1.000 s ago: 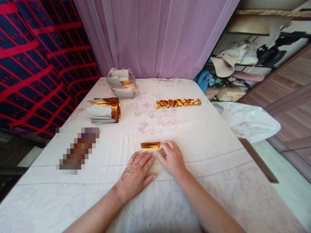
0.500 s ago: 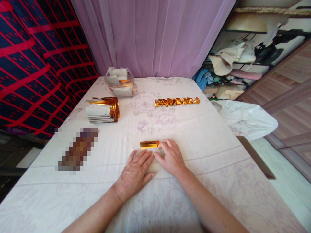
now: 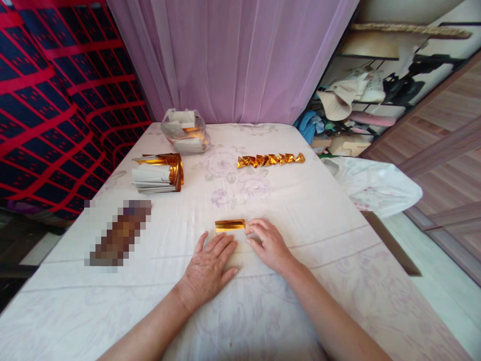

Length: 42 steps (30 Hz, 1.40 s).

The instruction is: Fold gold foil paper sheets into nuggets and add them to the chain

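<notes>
Standing by the near edge, you see both forearms coming up from the bottom of the frame onto a worktop [image 3: 338, 281] covered in a pale floral cloth. The left hand [image 3: 208, 268] lies flat, palm down, fingers spread a bit, pressing on the cloth or on a pale part of the paper under it; hard to tell which. It grips nothing. The right hand [image 3: 268, 243] sits just beside it, fingers loosely curled, with the fingertips [image 3: 251, 228] touching the right end of a small gold foil paper [image 3: 230, 225]. Looks more like pinning or pinching the edge than a full grasp, can't say for sure. That foil piece is a short flat strip lying crosswise, just above the left hand's fingertips, about center frame.

Off to the left, mid-height, there's a blurred-out patch [image 3: 118, 233] on the cloth, can't make out what it is. Farther back on the left sits a stack of gold and white paper sheets [image 3: 158, 173], curled over at one side. Right of center, a row of folded gold pieces [image 3: 270, 160] runs in a line. At the far end of the worktop is a clear plastic bag [image 3: 185, 131] with more paper inside. Behind it all hangs a purple curtain [image 3: 240, 55], with a red and dark patterned fabric [image 3: 48, 100] at upper left and cluttered shelves [image 3: 368, 95] at upper right.
</notes>
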Each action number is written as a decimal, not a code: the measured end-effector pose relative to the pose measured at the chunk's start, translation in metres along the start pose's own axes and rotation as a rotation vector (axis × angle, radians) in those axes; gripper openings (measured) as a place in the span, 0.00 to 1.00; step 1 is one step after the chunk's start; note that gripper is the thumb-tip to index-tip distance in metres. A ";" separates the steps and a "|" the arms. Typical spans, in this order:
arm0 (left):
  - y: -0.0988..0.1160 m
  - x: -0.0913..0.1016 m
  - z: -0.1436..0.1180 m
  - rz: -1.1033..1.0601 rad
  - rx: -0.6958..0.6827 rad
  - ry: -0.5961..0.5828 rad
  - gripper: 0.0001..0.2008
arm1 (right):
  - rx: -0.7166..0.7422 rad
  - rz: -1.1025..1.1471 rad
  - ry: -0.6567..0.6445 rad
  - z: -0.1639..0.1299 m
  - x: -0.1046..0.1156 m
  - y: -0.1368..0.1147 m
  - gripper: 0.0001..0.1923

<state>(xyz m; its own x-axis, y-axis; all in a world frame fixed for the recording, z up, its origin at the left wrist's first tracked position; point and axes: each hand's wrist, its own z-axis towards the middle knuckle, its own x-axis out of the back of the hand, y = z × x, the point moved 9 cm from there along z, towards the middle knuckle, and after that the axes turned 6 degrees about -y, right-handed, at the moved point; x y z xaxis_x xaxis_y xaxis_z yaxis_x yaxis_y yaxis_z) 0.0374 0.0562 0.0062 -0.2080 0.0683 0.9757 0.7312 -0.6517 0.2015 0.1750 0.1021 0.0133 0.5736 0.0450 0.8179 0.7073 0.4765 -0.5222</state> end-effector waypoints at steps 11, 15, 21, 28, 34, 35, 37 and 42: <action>0.003 0.008 0.002 0.009 -0.003 0.033 0.26 | -0.101 -0.353 -0.202 -0.026 -0.022 -0.034 0.29; 0.001 0.007 0.000 0.016 -0.029 0.040 0.26 | -0.130 -0.348 -0.229 -0.028 -0.024 -0.027 0.29; -0.009 0.007 -0.013 0.138 -0.075 0.007 0.26 | -0.151 -0.335 -0.234 -0.028 -0.022 -0.026 0.29; -0.023 0.020 -0.029 0.169 -0.042 0.040 0.24 | -0.169 -0.328 -0.239 -0.027 -0.023 -0.024 0.29; -0.019 0.023 -0.022 0.168 -0.049 0.058 0.23 | -0.171 -0.356 -0.195 -0.025 -0.019 -0.032 0.30; -0.018 0.022 -0.020 0.165 -0.062 0.054 0.23 | -0.160 -0.355 -0.190 -0.025 -0.019 -0.036 0.30; -0.016 0.020 -0.017 0.152 -0.081 0.043 0.23 | -0.097 -0.334 -0.205 -0.023 -0.024 -0.047 0.31; -0.018 0.020 -0.018 0.144 -0.066 0.063 0.25 | 0.082 -0.246 -0.309 -0.020 -0.045 -0.065 0.32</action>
<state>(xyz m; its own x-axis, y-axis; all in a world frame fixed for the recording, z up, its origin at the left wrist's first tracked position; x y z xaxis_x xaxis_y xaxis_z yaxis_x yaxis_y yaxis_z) 0.0085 0.0560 0.0201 -0.1461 -0.0760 0.9864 0.7126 -0.6997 0.0516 0.1115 0.0515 0.0056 0.2312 0.1763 0.9568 0.7659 0.5735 -0.2907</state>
